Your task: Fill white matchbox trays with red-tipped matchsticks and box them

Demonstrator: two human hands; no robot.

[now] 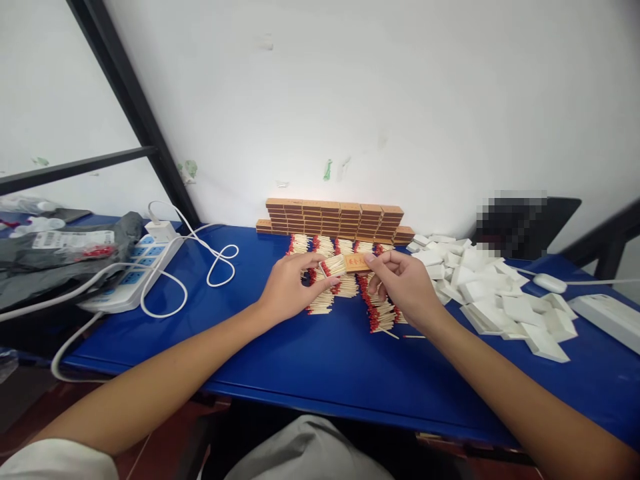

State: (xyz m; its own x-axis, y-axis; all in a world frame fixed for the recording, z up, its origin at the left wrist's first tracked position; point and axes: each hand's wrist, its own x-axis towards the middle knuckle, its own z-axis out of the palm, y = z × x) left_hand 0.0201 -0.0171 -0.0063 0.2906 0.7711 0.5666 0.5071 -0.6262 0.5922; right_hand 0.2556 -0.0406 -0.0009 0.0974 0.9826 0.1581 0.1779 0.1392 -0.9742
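Note:
My left hand (293, 285) pinches a white inner tray filled with red-tipped matches (334, 267) between thumb and fingers. My right hand (404, 280) grips an orange matchbox sleeve (357, 263) at its right end. Tray and sleeve meet end to end above the table. Under both hands lie rows of loose red-tipped matches (376, 311) on the blue table (310, 360). Behind them stands a wall of stacked orange matchboxes (334, 219).
A heap of white empty trays (493, 293) lies at the right. A white power strip (131, 275) with looping cables sits at the left, beside grey bags (60, 250). A white mouse (549, 283) and a white flat device (607, 319) are at the far right.

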